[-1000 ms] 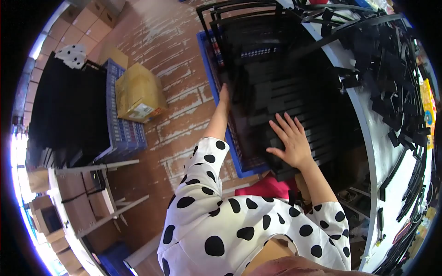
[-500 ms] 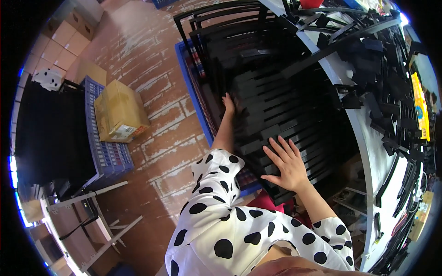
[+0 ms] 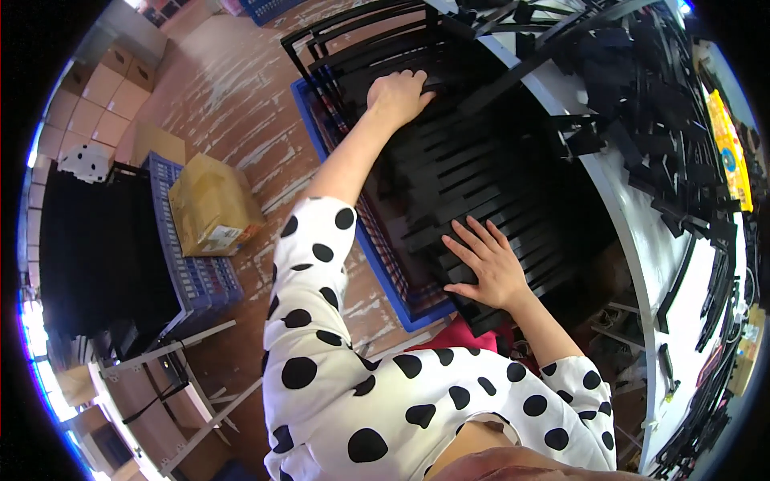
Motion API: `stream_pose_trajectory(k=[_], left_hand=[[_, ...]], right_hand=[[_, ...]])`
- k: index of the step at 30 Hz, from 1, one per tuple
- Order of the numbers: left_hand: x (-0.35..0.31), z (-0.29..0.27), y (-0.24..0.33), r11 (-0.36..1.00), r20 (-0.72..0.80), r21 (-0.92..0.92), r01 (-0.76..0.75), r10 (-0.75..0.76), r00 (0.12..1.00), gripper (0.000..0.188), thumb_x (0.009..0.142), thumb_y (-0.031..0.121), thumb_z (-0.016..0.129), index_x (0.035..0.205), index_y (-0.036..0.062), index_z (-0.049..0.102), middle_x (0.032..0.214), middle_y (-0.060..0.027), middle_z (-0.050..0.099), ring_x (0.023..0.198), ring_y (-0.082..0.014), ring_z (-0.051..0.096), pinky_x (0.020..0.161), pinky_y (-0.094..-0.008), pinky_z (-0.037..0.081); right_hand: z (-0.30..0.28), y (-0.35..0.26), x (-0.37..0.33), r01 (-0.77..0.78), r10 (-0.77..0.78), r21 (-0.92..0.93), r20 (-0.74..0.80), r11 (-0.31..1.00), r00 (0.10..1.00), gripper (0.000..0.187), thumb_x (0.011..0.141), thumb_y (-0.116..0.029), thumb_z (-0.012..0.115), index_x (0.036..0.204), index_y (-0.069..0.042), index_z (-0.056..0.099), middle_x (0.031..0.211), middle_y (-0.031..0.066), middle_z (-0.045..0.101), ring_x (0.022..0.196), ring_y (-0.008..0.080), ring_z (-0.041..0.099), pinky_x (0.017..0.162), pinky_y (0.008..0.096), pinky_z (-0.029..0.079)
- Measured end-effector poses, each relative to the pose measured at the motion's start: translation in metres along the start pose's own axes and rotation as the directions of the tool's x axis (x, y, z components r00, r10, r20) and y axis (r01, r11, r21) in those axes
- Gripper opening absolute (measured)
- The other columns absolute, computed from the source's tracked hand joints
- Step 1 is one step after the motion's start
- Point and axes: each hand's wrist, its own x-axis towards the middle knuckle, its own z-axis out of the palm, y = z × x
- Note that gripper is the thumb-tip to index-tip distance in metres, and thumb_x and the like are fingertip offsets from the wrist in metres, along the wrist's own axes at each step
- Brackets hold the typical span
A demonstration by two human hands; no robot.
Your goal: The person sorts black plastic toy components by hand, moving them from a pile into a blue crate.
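Note:
A thick stack of black slatted frames [image 3: 465, 172] lies in a blue crate [image 3: 417, 315] in front of me, its dark pieces blending into each other. My left hand [image 3: 399, 98] reaches to the far part of the stack, fingers bent, with a black strip between fingers and thumb; the strip's full length is lost against the dark stack. My right hand [image 3: 491, 271] rests flat on the near part of the stack with its fingers spread, holding nothing. Larger black frames [image 3: 353, 36] stand up at the crate's far end.
To the right, a white table [image 3: 613, 200] carries heaped black pieces [image 3: 642, 120] and a yellow packet [image 3: 728, 152]. On the left, a cardboard box [image 3: 212, 207] sits on a blue-grey crate [image 3: 212, 276], near a white metal rack [image 3: 188, 385]. Something red [image 3: 461, 337] shows near my body.
My left hand has risen from the crate's left side and moved forward to the stack's far part, its fingers now bent. My right hand stays flat on the stack. The view has shifted slightly.

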Motion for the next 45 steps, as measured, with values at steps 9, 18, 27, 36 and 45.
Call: stream_pose_trajectory(k=[9,18,27,36,45], left_hand=[[0.026,-0.036,-0.011,1.000,0.108,-0.026,-0.002,0.005,0.994,0.067,0.092,0.064,0.048,0.089,0.0007,0.071,0.087,-0.0227,0.070,0.089,-0.0404,0.068,0.078,-0.0471,0.055],[-0.005,-0.038,0.012,0.997,0.006,-0.066,0.032,-0.031,0.999,0.065,0.094,0.062,0.048,0.084,0.0006,0.067,0.081,-0.0228,0.069,0.080,-0.0427,0.068,0.071,-0.0482,0.055],[-0.003,0.018,0.017,0.995,-0.214,-0.078,-0.065,0.047,0.976,0.062,0.096,0.057,0.048,0.077,-0.0001,0.065,0.069,-0.0212,0.067,0.069,-0.0412,0.068,0.062,-0.0457,0.056],[-0.009,-0.006,-0.015,0.882,0.056,-0.449,0.143,-0.132,0.990,0.064,0.094,0.059,0.050,0.094,-0.0016,0.072,0.090,-0.0205,0.071,0.091,-0.0348,0.069,0.083,-0.0442,0.054],[-0.083,-0.005,-0.085,0.307,0.224,-0.866,0.394,-0.465,0.856,0.052,0.097,0.048,0.053,0.102,0.0007,0.072,0.094,-0.0121,0.072,0.092,-0.0188,0.068,0.084,-0.0321,0.051]], right_hand=[[0.004,0.007,-0.004,0.027,-0.023,0.061,-0.070,0.998,0.997,0.081,0.081,-0.062,0.063,0.148,-0.021,0.042,0.155,0.0067,0.036,0.145,0.0286,0.030,0.120,0.0472,0.020],[0.004,0.009,-0.004,0.026,-0.021,0.056,-0.080,0.998,0.997,0.081,0.081,-0.063,0.063,0.148,-0.022,0.042,0.155,0.0070,0.036,0.146,0.0282,0.029,0.121,0.0468,0.019],[0.005,0.006,0.002,0.037,-0.033,0.055,-0.071,0.998,0.997,0.081,0.081,-0.064,0.062,0.148,-0.022,0.042,0.156,0.0057,0.035,0.146,0.0275,0.028,0.121,0.0461,0.019],[0.004,0.003,-0.004,0.025,-0.021,0.037,-0.122,0.999,0.992,0.082,0.077,-0.060,0.068,0.145,-0.021,0.046,0.154,0.0061,0.039,0.144,0.0274,0.032,0.119,0.0467,0.023],[0.007,0.006,-0.010,0.014,-0.011,0.017,-0.128,1.000,0.992,0.084,0.078,-0.062,0.066,0.147,-0.021,0.044,0.154,0.0059,0.038,0.144,0.0278,0.031,0.119,0.0469,0.022]])
